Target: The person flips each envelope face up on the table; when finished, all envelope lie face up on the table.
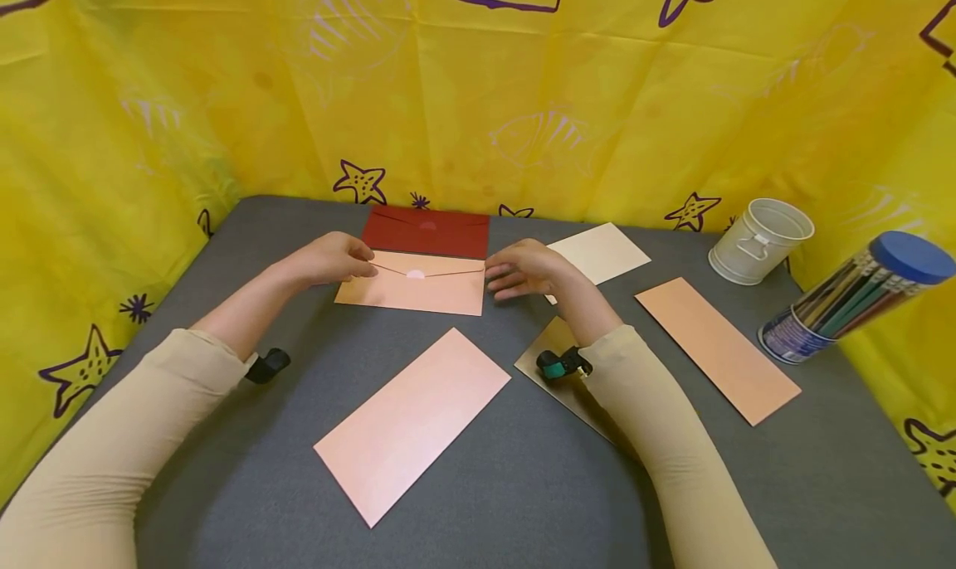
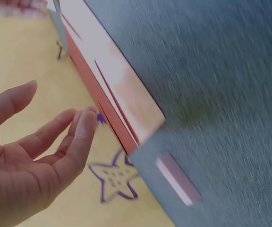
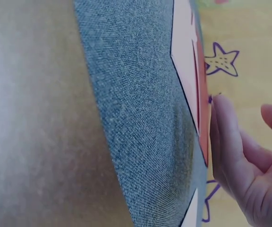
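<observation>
Beige sleeves [image 1: 112, 444] lie nearest, reaching in from roughly 8 and 4 o'clock of the peach envelope [image 1: 415, 294], hub for all bearings. At 6 o'clock rests a pink envelope [image 1: 411, 428], its long axis slanting from 7 to 1. At 4 o'clock a brown envelope [image 1: 575, 391] sits partly hidden beneath the right forearm. Just past 3 o'clock: an orange envelope [image 1: 715, 349], with a tub of pencils [image 1: 797, 333] beyond it at 3.

Peach envelope: flat on the grey tabletop [image 1: 261, 486], flap side up, long axis close to 9–3. Left hand [image 1: 332, 258] stands at its 9 o'clock end, right hand [image 1: 532, 266] at its 3 o'clock end; neither is clearly nearer. Wrist views show each thumb well apart from the fingers, nothing clamped in either hand. Whether any fingertip touches the paper cannot be told. The governing relation: the envelope's length spans the gap between the hands.

Farther off, a cream envelope [image 1: 597, 254] and a white can [image 1: 750, 254] lie just before 3. Directly at 12, a red envelope [image 1: 429, 233] adjoins the far edge; yellow cloth [image 1: 261, 96] hangs behind.
</observation>
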Demonstrator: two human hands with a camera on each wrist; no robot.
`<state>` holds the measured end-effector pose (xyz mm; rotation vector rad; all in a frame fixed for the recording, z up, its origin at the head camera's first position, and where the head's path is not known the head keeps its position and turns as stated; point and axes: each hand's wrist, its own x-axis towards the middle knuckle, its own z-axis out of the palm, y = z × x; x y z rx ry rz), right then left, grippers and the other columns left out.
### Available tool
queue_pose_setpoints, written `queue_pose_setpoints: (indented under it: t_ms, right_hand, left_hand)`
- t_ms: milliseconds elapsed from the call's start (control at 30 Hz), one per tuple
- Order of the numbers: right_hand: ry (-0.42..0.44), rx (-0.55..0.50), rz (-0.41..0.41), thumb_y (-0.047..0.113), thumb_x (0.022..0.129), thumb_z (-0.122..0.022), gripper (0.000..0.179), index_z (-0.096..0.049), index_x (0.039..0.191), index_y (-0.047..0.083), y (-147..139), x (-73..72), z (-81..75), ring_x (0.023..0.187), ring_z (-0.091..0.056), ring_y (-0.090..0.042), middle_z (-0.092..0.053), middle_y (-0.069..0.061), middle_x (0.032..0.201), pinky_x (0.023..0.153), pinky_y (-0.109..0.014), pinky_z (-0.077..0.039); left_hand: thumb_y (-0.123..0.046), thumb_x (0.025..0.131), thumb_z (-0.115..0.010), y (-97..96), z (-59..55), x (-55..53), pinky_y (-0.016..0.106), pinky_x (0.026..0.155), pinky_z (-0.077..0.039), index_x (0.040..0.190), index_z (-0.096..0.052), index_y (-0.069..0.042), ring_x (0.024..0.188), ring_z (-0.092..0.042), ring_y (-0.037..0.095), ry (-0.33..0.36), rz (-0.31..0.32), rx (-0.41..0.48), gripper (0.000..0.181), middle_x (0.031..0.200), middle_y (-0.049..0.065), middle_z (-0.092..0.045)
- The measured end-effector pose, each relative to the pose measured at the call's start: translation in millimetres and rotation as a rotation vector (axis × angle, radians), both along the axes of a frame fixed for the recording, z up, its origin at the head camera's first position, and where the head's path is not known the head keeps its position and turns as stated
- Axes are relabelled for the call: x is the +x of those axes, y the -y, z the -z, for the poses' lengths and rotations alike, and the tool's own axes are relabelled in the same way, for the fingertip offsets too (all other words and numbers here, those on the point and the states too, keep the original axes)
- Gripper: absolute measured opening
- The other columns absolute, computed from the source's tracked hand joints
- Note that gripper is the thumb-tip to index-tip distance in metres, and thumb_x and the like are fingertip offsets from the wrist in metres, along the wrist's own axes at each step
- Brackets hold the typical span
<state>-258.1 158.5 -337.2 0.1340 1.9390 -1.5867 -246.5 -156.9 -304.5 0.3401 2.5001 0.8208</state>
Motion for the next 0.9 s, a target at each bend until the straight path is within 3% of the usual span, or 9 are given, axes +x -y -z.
queue_pose_setpoints:
  t_ms: [200, 433, 700, 900]
  right_hand:
    - [-0.021, 0.023, -0.042, 0.018, 0.100, -0.055, 0.041, -0.056, 0.134, -0.005, 1, 7.9, 0.0, 0.081, -0.068, -0.018, -0.061, -0.018, 0.124, 0.076, -0.032, -0.062]
    - [-0.074, 0.119, -0.185, 0.015, 0.098, -0.057, 0.037, -0.059, 0.131, -0.003, 5, 15.5, 1.9, 0.084, -0.066, -0.016, -0.067, -0.012, 0.110, 0.076, -0.030, -0.062]
    - [-0.094, 0.198, -0.348, 0.010, 0.094, -0.062, 0.033, -0.062, 0.125, -0.001, 9, 32.0, 6.5, 0.083, -0.065, -0.014, -0.071, -0.004, 0.100, 0.075, -0.028, -0.061]
    - [-0.106, 0.227, -0.414, 0.009, 0.091, -0.064, 0.031, -0.065, 0.121, 0.000, 10, 44.1, 8.9, 0.085, -0.063, -0.015, -0.068, -0.002, 0.096, 0.076, -0.029, -0.061]
  left_hand:
    - [-0.019, 0.095, -0.061, -29.0, 6.6, 15.6, 0.048, 0.102, -0.051, 0.134, -0.054, 0.007, 0.119, -0.058, 0.039, -0.050, 0.066, -0.004, 0.048, 0.134, 0.027, -0.058]
    - [-0.020, 0.089, -0.068, -58.7, 17.9, 31.3, 0.045, 0.101, -0.052, 0.129, -0.058, 0.005, 0.120, -0.059, 0.036, -0.086, 0.120, 0.036, 0.048, 0.128, 0.023, -0.063]
    - [-0.018, 0.080, -0.079, -78.9, 28.5, 48.5, 0.036, 0.092, -0.054, 0.124, -0.060, 0.002, 0.108, -0.061, 0.029, -0.051, 0.138, 0.030, 0.052, 0.119, 0.018, -0.065]
    - [-0.023, 0.074, -0.085, -84.5, 38.5, 56.8, 0.031, 0.087, -0.051, 0.119, -0.060, -0.002, 0.098, -0.059, 0.023, -0.037, 0.131, 0.014, 0.056, 0.111, 0.013, -0.064]
